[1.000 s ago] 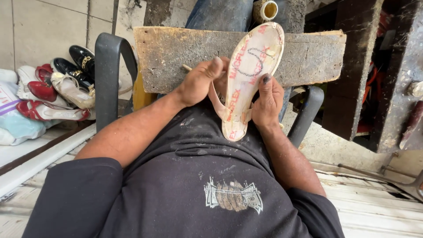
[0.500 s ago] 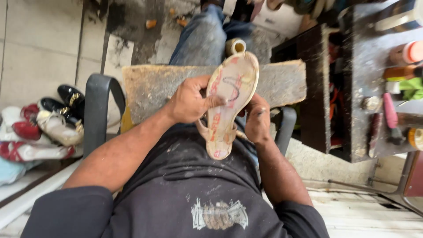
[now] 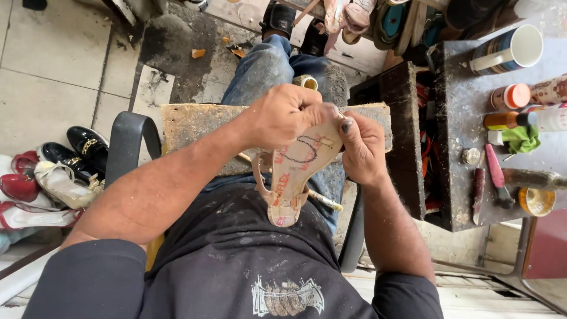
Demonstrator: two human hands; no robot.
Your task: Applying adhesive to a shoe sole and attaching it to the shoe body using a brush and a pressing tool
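I hold a pale sandal sole with pink markings and thin straps over my lap, its heel end pointing toward my stomach. My left hand grips the toe end from above, fingers curled over it. My right hand pinches the sole's right edge near the toe, with a dark-stained thumbnail showing. Under the sandal, a worn wooden board lies across my knees. A thin stick-like tool lies on my lap beneath the sole.
Several shoes are piled on the floor at left. A dusty metal work table at right holds a mug, glue bottles, a green rag and hand tools. More sandals lie ahead by my feet.
The view tilted, showing more floor and the work table. The sandal sank lower and tipped toward me, and both hands moved up to grip its toe end.
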